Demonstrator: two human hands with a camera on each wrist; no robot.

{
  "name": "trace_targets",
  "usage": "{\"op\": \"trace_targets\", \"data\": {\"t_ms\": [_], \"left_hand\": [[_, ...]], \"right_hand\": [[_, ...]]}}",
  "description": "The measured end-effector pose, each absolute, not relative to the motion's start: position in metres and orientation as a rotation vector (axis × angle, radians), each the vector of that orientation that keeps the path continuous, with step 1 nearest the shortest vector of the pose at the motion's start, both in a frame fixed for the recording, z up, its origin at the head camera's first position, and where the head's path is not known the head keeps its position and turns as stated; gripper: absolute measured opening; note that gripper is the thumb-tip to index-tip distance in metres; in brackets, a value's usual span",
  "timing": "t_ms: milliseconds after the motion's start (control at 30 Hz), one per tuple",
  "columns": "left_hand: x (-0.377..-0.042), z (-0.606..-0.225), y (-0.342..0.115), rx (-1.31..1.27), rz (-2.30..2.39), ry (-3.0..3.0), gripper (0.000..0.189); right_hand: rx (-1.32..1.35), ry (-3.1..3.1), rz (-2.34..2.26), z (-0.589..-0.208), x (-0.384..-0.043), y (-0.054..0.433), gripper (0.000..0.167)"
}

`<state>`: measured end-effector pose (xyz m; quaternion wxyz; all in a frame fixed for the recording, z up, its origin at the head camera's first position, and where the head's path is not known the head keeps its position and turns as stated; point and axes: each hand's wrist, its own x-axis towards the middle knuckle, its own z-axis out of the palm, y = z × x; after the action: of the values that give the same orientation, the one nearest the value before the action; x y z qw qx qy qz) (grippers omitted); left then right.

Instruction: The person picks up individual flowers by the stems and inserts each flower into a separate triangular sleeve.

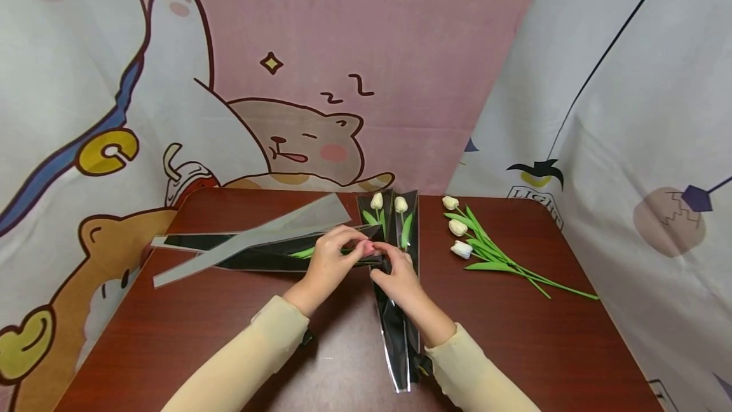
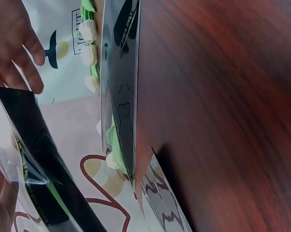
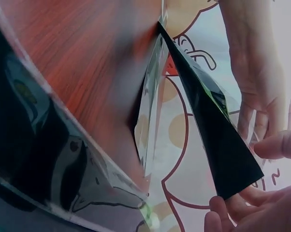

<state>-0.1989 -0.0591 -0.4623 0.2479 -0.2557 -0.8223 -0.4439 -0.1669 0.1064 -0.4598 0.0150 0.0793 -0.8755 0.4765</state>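
Observation:
A black flower sleeve with a clear front (image 1: 263,262) lies across my hands, a green leaf showing inside it. At its mouth is a small pink tulip head (image 1: 368,248), mostly hidden by fingers. My left hand (image 1: 332,259) grips the sleeve from the left, thumb and forefinger close to the tulip head. With its fingers bent at the sleeve's open end, my right hand (image 1: 402,280) holds the black edge; the right wrist view shows its fingers under the black sheet (image 3: 223,145). Two sleeved white tulips (image 1: 401,205) lie beneath and beyond the hands.
Three loose white tulips (image 1: 457,227) with long green stems lie at the right of the table (image 1: 515,348). On the left, more flat sleeves (image 1: 229,250) overlap at angles. A printed cartoon cloth (image 1: 400,68) hangs behind the table's far edge.

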Motion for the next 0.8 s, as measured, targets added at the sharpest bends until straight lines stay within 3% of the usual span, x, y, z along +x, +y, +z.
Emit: {"op": "trace_targets", "data": {"t_ms": [267,800], "left_hand": [[-0.1976,-0.4617,-0.0604,-0.778,-1.039,-2.257,0.006],[-0.1983,-0.4634,-0.0604,-0.970,-0.745,-2.181,0.007]], "right_hand": [[0.290,-2.759,1.443,-0.4627,-0.1700,0.1053,0.046],[0.311,-2.743,1.480,-0.4619,-0.1672,0.1096,0.045]]}}
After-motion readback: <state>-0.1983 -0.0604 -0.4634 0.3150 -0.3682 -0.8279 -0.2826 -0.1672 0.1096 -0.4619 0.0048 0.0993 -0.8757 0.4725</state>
